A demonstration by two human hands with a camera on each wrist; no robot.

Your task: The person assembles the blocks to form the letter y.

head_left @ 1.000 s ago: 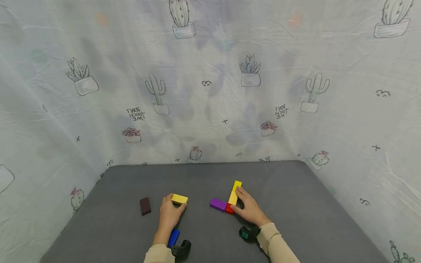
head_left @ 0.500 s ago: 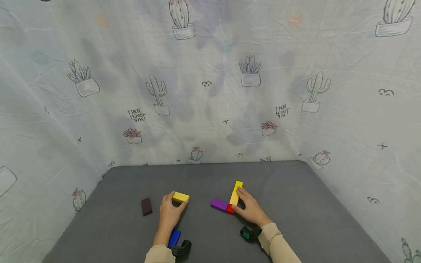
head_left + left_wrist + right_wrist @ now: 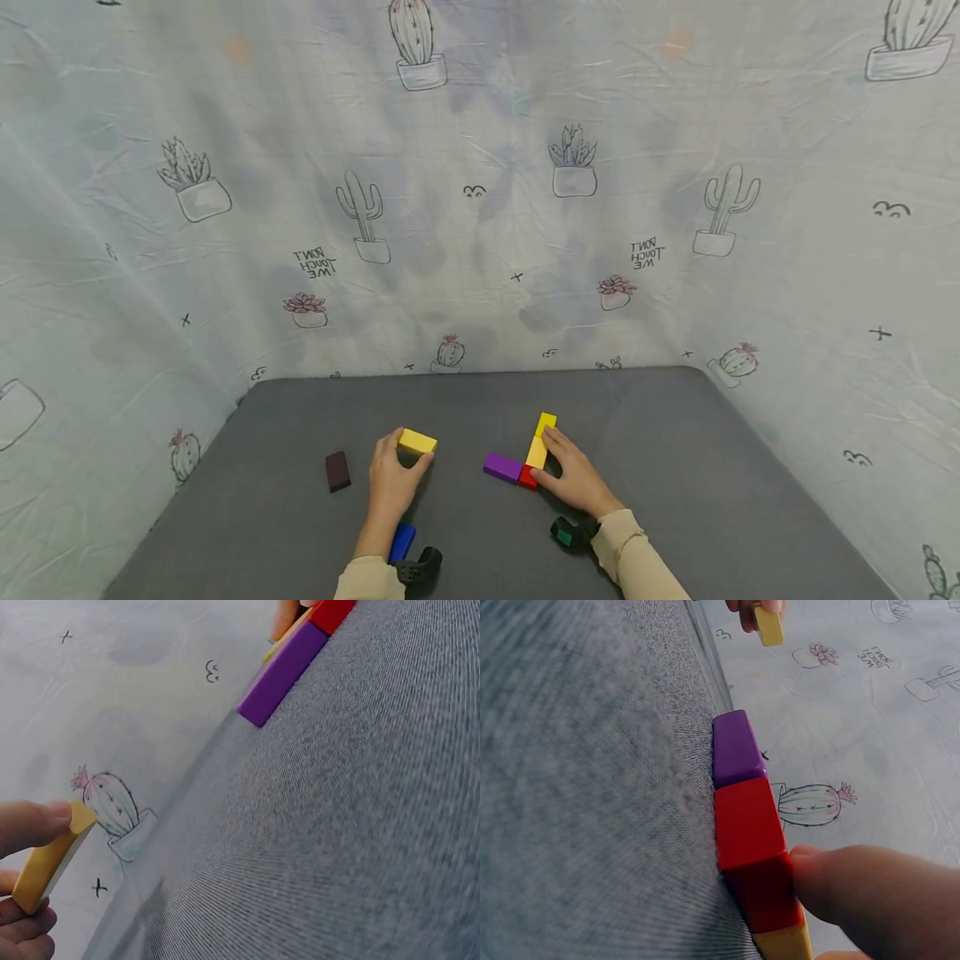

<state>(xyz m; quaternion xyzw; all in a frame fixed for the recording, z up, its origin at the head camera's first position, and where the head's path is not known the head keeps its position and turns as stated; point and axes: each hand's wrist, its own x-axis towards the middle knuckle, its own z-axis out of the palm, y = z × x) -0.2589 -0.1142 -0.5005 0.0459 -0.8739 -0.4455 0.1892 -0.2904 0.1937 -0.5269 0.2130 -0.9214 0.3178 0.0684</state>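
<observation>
My left hand [image 3: 393, 483] pinches a yellow block [image 3: 417, 442] between thumb and fingers. In the left wrist view that yellow block [image 3: 52, 859] is off the table. To its right, my right hand [image 3: 577, 479] rests against joined blocks: its thumb touches the red block [image 3: 527, 477], and its fingertips touch the yellow pieces. A purple block [image 3: 502, 468] abuts the red one on the left. Two yellow blocks, a near one [image 3: 536, 454] and a far one [image 3: 547, 422], run away from the red end. The right wrist view shows the thumb [image 3: 862, 889] against the red block's side.
A dark brown block [image 3: 337, 472] lies left of the left hand. Beside the left wrist, partly hidden, is a blue block [image 3: 402, 542]. The grey table [image 3: 465, 400] ends at a cactus-printed cloth [image 3: 480, 233] behind and at both sides.
My left hand has raised the yellow block slightly and moved it a little away and to the right. My right hand keeps its place on the joined blocks.
</observation>
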